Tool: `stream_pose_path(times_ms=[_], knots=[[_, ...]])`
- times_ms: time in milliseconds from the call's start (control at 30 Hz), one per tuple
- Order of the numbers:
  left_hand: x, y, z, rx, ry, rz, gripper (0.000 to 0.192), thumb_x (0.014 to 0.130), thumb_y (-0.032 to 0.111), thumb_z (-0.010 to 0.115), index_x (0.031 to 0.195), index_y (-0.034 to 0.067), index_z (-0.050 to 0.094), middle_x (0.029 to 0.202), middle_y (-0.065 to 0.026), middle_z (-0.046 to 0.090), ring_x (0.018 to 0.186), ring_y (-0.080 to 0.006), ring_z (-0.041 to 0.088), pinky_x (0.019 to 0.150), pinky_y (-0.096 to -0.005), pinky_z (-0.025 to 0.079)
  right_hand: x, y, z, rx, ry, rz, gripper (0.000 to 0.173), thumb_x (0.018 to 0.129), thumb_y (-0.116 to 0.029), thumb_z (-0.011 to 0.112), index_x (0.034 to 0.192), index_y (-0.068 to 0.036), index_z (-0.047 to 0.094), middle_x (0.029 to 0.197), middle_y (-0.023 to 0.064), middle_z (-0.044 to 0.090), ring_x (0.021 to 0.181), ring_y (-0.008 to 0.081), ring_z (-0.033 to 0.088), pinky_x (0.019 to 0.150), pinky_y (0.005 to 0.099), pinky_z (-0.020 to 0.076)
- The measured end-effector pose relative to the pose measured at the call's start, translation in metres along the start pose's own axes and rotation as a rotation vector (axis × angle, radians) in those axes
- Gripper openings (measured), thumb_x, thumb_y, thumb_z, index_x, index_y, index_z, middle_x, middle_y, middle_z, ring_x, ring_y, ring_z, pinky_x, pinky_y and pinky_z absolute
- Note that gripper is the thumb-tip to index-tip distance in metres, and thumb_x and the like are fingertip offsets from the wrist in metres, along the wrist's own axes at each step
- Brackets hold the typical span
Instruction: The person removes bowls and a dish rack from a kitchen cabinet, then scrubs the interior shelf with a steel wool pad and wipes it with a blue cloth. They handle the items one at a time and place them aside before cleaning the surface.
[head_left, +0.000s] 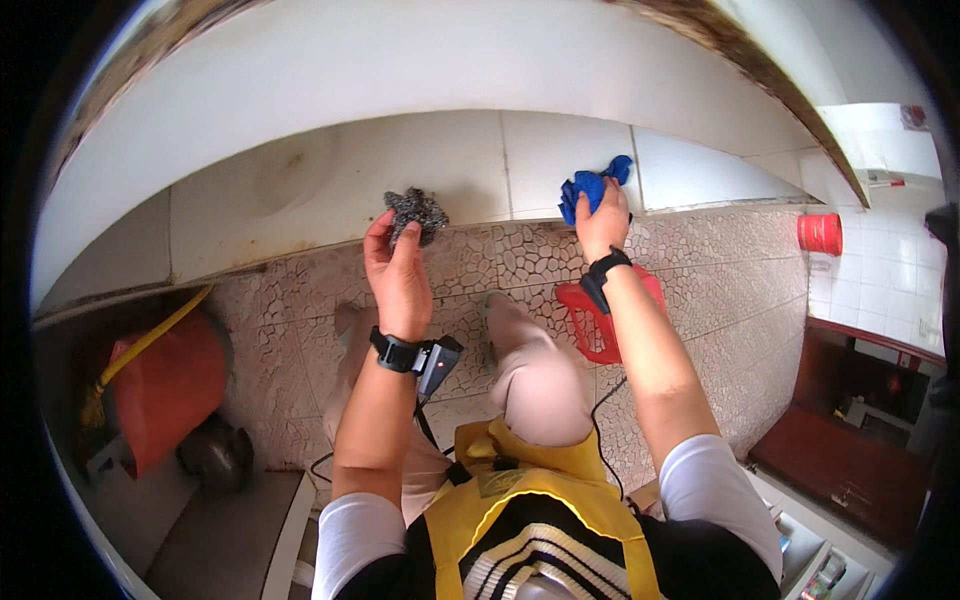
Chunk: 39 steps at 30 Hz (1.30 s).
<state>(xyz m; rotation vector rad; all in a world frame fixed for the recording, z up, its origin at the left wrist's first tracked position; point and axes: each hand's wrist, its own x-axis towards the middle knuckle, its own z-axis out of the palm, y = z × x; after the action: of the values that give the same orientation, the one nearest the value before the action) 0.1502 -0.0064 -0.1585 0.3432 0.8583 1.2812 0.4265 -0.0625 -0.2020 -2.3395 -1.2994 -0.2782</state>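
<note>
My left hand (399, 274) pinches a grey steel-wool scourer (417, 213) between thumb and fingers. The scourer is over the front edge of a white tiled surface (442, 157), and I cannot tell whether it touches the tile. Farther right, a crumpled blue cloth (585, 191) is in my right hand (606, 221), against the same tiles close to a grout line. Part of the cloth is hidden under my fingers. Brownish stains mark the tiles left of the scourer.
Below my right forearm stands a red plastic stool (596, 322) on the pebble-patterned floor (720, 300). A red bucket (820, 234) is at the right wall. To the left are an orange-red container (172, 382), a yellow hose (154, 337) and a dark rounded pot (216, 452).
</note>
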Motion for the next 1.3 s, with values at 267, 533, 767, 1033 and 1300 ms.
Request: stream_pose_path(times_ms=[267, 533, 767, 1033, 1300], knots=[[0.001, 0.004, -0.002, -0.036, 0.04, 0.031, 0.029, 0.082, 0.0, 0.06, 0.109, 0.006, 0.05, 0.097, -0.0004, 0.052, 0.084, -0.0087, 0.049, 0.072, -0.0212, 0.04, -0.022, -0.134, 0.027, 0.228, -0.274, -0.318, 0.053, 0.071, -0.012, 0.065, 0.119, 0.003, 0.048, 0.127, 0.0211, 0.046, 0.12, 0.0353, 0.041, 0.102, 0.0401, 0.0334], [0.001, 0.008, 0.002, -0.032, 0.038, 0.124, 0.028, 0.083, 0.002, 0.057, 0.109, 0.009, 0.049, 0.092, 0.003, 0.05, 0.075, -0.0044, 0.044, 0.06, -0.0168, 0.035, -0.007, -0.177, 0.052, 0.434, -0.311, -0.444, 0.054, 0.066, -0.01, 0.07, 0.116, 0.0, 0.05, 0.126, 0.0196, 0.047, 0.12, 0.0357, 0.041, 0.101, 0.0411, 0.0337], [0.0, 0.011, 0.003, -0.028, 0.06, 0.087, 0.026, 0.084, 0.002, 0.057, 0.108, 0.009, 0.05, 0.095, 0.0016, 0.052, 0.078, -0.0044, 0.046, 0.061, -0.0166, 0.036, 0.012, -0.156, 0.047, 0.799, -0.175, -0.027, 0.026, 0.08, -0.014, 0.061, 0.099, 0.002, 0.052, 0.089, 0.0172, 0.06, 0.083, 0.0287, 0.06, 0.075, 0.0361, 0.0476], [-0.002, 0.009, 0.005, -0.001, -0.031, 0.054, 0.029, 0.083, 0.0, 0.057, 0.11, 0.008, 0.05, 0.097, 0.0018, 0.052, 0.082, -0.0061, 0.046, 0.067, -0.0199, 0.037, 0.031, -0.131, 0.023, 0.792, -0.185, 0.032, 0.041, 0.077, -0.025, 0.069, 0.104, 0.002, 0.053, 0.098, 0.0162, 0.06, 0.09, 0.025, 0.059, 0.081, 0.0354, 0.0459], [-0.007, -0.002, 0.011, 0.082, -0.32, 0.006, 0.033, 0.085, -0.002, 0.053, 0.116, 0.006, 0.048, 0.11, -0.0027, 0.052, 0.095, -0.0116, 0.051, 0.083, -0.0256, 0.042, -0.009, -0.147, -0.05, 1.077, -0.392, -0.156, 0.041, 0.081, -0.019, 0.062, 0.119, -0.005, 0.052, 0.116, 0.0115, 0.051, 0.105, 0.0217, 0.05, 0.089, 0.0324, 0.0418]])
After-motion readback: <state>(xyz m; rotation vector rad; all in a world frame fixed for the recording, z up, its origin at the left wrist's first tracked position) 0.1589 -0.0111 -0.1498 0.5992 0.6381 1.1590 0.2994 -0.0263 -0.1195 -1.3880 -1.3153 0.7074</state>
